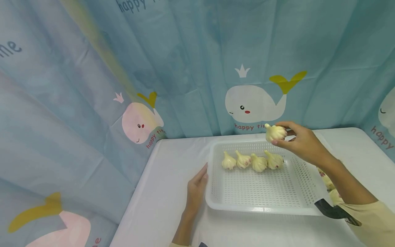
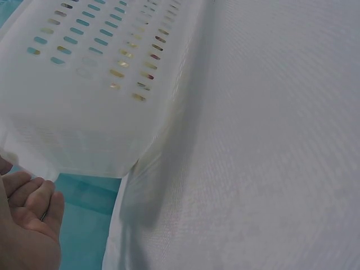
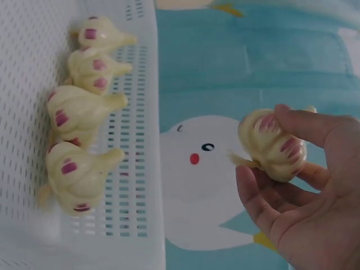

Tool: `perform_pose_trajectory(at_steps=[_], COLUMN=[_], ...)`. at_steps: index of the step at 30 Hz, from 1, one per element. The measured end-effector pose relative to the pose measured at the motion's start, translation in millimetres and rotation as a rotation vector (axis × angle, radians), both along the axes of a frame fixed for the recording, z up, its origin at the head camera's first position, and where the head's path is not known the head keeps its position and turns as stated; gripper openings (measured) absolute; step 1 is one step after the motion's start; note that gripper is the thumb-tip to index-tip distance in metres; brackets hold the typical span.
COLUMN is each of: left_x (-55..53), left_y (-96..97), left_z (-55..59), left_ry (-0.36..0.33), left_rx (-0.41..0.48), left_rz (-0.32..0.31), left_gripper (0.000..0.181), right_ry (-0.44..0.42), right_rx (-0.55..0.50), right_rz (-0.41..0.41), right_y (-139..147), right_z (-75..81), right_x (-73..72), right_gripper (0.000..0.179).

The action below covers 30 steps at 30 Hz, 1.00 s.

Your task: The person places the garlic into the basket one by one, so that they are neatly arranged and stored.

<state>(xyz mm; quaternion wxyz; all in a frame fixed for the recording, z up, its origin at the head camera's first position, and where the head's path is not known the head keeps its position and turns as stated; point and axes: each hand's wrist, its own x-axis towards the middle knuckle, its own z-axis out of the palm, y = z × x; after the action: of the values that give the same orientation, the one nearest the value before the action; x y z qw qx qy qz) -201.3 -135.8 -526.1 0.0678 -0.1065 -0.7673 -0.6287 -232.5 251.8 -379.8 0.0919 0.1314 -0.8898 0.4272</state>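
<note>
My right hand (image 1: 303, 142) holds a pale garlic bulb (image 1: 275, 133) above the back right part of a white plastic basket (image 1: 262, 208). In the right wrist view, thumb and fingers pinch this bulb, its purple patches facing the camera. Inside the basket, several garlic bulbs (image 1: 259, 163) stand in a row along the back wall, stems upward. My left hand (image 1: 196, 190) is at the basket's left side, fingertips right at the wall. Seen from the left wrist, that hand's fingers (image 2: 39, 199) are loosely bent by the basket corner.
More garlic bulbs (image 1: 336, 197) lie on the white table (image 1: 166, 178) right of the basket, partly hidden by the right forearm. A blue curtain (image 1: 191, 85) printed with whales hangs behind and to the left of the table. A dark strap (image 1: 331, 209) is around the right sleeve.
</note>
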Motion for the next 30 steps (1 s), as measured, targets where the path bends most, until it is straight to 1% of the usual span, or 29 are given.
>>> perform_pose_trajectory(at_steps=[5,12,18,23,30], left_x=[-0.3,-1.8,-0.2,-0.2,-1.8], left_y=[-0.1,-0.5,0.2,0.3,0.2], left_z=[-0.7,-3.6,-1.7,-0.4,-2.5], left_ry=[-0.006,-0.002,-0.014,-0.015,-0.006], left_rx=[0.0,0.001,-0.011,-0.007,-0.004], left_rz=[0.0,0.002,0.009,0.008,0.004], left_gripper=[0.044,0.043,0.044,0.045,0.044], right_ry=[-0.016,-0.047,-0.079,-0.086,-0.096], right_rx=[0.0,0.017,0.04,0.055,0.043], right_rz=[0.032,0.093,0.132,0.155,0.202], right_y=[-10,-24,-33,-42,-57], right_z=[-5.0,-15.4,-23.0,-27.8,-34.5], right_x=[-7.7,-20.1,-28.2,-34.6,-41.7], right_gripper=[0.063,0.065,0.064,0.061,0.059])
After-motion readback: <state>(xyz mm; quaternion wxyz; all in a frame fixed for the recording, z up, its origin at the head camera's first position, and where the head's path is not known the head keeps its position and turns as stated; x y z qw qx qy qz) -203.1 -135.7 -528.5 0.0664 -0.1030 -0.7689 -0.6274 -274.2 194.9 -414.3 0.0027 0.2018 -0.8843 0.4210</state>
